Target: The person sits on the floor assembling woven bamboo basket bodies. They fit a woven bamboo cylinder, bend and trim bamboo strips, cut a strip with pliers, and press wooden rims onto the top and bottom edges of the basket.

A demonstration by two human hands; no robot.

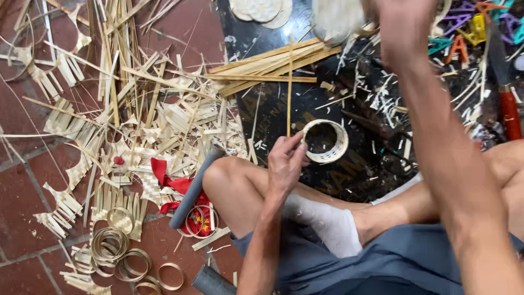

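Bamboo strip (289,87) stands upright, lower end pinched in left hand (285,161), fingers closed round it. Woven ring (326,141) just beside that hand, lying on dark mat (273,109), strip rising at its left edge. Right hand (401,30) raised high near top of view, blurred; cannot tell grip or contents. Bundle of strips (270,65) lies across mat behind. Bare knee (229,177) below. Scraps (164,125) heaped on tile floor (22,191) to left; bamboo hoops (117,248) near red cloth (174,188). Red-handled knife (507,104) far right.
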